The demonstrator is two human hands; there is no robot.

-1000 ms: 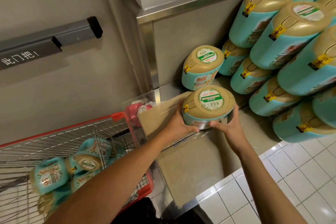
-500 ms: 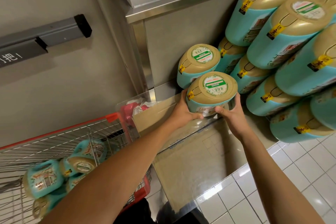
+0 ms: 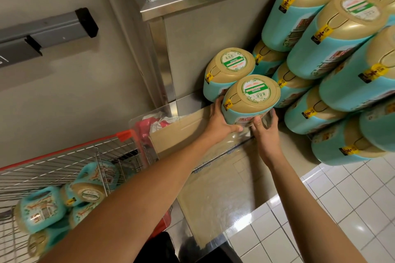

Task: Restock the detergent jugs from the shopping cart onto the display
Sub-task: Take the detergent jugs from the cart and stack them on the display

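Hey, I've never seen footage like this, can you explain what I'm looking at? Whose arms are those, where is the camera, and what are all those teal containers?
There is no machine here. A person wears one wide-angle camera on the head, looking forward and down, so the two bare arms reaching in are their own. The left hand and right hand grip one detergent jug, teal with a gold top, from either side. It is right in front of another jug in the display's back corner. I cannot tell whether it already rests on the cardboard sheet covering the display base. To the right is a stack of the same jugs, piled in tiers. At lower left is a wire shopping cart with more jugs lying in it. The white tiles are the floor.
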